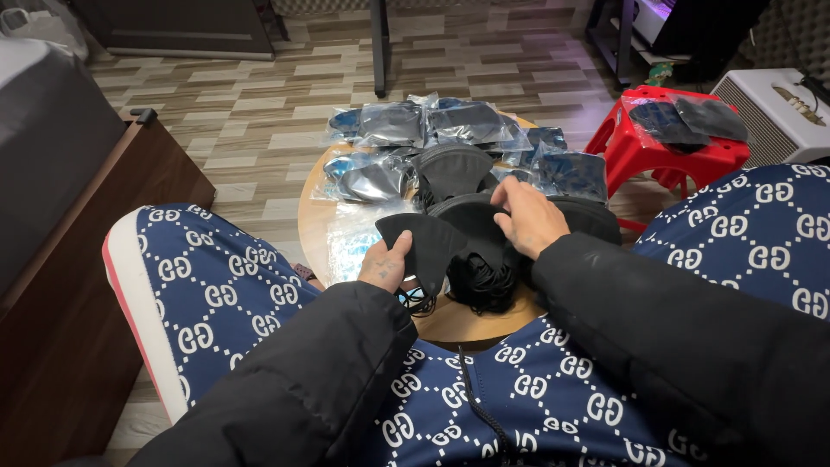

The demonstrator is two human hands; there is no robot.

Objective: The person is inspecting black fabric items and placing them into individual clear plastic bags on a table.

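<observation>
Head view, person seated, knees spread in blue patterned trousers, black jacket sleeves coming in from near edge

Left hand (386, 264): fingers pinched on the near-left edge of a black face mask (425, 240), thumb on top, mask held flat and slightly tilted just above the near-left part of the round wooden table (316, 227). Clamped on it, not loose

Right hand (529, 218): palm down, fingers curled and spread over the pile of black masks (484, 259) in the table's middle, fingertips touching the top mask of the pile. Can't tell if it actually pinches one or just rests there

Held mask sits just left of the pile, its right edge overlapping the pile. Ear loops of the piled masks hang in a tangle at the near side of the table

Far half of the table: clear plastic packets (406, 125) with dark masks inside, several overlapping, spread left to right. One unpacked black mask (452, 169) lies between the packets and the pile

Right of the table, touching or just beside it: red plastic stool (644, 147) with two more packeted masks (687, 119) on top. Far right: white speaker-like box (774, 117)

Left: dark wooden cabinet (95, 259), well apart from the table. Floor is wood-pattern tile (251, 121)
</observation>
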